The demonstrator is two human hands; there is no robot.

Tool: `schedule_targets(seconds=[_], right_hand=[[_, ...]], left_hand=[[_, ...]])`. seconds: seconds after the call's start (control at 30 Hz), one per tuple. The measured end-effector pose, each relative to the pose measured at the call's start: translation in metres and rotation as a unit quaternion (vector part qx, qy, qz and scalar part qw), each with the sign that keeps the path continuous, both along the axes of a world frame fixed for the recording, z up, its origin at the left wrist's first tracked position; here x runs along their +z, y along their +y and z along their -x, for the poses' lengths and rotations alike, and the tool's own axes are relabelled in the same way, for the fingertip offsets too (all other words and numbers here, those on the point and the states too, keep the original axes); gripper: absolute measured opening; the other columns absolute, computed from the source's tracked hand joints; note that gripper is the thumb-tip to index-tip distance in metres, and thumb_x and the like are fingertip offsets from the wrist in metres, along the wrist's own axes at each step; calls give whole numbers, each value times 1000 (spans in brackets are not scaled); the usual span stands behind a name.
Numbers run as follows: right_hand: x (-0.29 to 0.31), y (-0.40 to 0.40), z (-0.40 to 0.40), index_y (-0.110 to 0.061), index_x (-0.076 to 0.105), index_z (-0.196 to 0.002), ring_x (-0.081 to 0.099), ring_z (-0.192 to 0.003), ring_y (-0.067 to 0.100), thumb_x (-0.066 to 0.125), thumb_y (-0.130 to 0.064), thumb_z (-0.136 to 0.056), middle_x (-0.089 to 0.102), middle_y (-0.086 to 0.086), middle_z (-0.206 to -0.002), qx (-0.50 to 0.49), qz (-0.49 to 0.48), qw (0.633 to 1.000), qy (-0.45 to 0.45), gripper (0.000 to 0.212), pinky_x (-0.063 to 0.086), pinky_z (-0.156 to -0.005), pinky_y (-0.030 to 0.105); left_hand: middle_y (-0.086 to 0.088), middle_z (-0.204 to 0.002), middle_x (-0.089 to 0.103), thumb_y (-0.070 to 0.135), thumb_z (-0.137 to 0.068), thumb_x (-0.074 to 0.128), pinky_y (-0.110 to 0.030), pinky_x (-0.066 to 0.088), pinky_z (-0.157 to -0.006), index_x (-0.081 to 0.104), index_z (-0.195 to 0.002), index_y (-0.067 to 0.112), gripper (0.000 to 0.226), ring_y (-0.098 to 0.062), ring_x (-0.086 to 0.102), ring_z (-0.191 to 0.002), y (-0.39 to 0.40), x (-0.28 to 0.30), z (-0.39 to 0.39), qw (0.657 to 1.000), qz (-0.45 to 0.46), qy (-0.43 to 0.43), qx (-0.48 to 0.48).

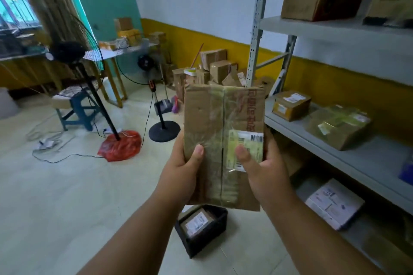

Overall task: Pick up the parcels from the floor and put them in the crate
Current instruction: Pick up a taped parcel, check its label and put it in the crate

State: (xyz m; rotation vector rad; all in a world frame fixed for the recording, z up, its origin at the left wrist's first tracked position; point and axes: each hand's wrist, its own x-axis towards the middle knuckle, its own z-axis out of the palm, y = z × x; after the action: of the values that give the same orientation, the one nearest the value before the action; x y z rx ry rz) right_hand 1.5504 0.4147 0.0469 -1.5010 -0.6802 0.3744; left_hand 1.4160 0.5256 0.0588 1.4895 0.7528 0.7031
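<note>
A flat cardboard parcel (223,140) is held up in the air in front of the person, upright, its taped face toward the camera. A strip of clear tape runs down its middle, red print runs down its right edge, and a white and yellow label (244,150) with barcodes sits on its lower right part. The left hand (182,169) clasps the parcel's lower left edge, thumb pressed on the front face. The right hand (263,169) clasps the lower right edge, thumb lying on the label. The fingers of both hands are hidden behind the cardboard.

Directly below the parcel, on the pale floor (55,196), stands a black crate (201,243). Inside it lies a small box (196,222) with a white label facing up; the crate's far part is covered by the parcel, so what else is in it cannot be told.

To the right stands a grey shelf (348,152) carrying several boxes. Further back, against the yellow wall, is a heap of cardboard boxes (214,67). On the left stand two fans; the nearer fan (73,51) has its base wrapped in a red bag (120,145), close to a blue stool (76,107).
</note>
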Motion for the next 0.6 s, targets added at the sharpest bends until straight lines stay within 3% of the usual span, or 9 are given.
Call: schedule_targets(seconds=[0.13,0.33,0.5,0.6], right_hand=[[-36,74,-30,-36,48,-141,66,-110,4,75,-48,-82,67,-13,-124,33,36,999,1,66,55,-97,45],[-45,189,-40,-33,47,-144,64,-113,4,75,-53,-81,66,-11,-128,107,47,993,3,72,53,-100,42],[-68,245,-51,-32,47,-143,64,-114,3,75,-47,-84,67,-12,-126,99,57,993,-3,68,51,-102,40],[-92,273,-56,-29,47,-144,65,-114,5,75,-48,-82,67,-10,-127,57,75,995,11,71,52,-102,41]], left_hand=[[20,-115,68,31,-102,50,-38,54,-91,44,-136,51,40,-6,67,-105,67,-33,-17,1000,5,27,16],[20,-116,67,32,-102,49,-27,53,-84,42,-141,48,42,2,67,-100,161,-34,-10,995,-8,66,73],[20,-118,68,30,-103,47,-32,54,-89,43,-139,47,40,-1,66,-105,221,-56,-22,995,-12,77,54],[18,-122,67,35,-101,49,-42,51,-98,43,-140,48,42,-7,65,-111,265,-83,-36,996,-4,87,10]])
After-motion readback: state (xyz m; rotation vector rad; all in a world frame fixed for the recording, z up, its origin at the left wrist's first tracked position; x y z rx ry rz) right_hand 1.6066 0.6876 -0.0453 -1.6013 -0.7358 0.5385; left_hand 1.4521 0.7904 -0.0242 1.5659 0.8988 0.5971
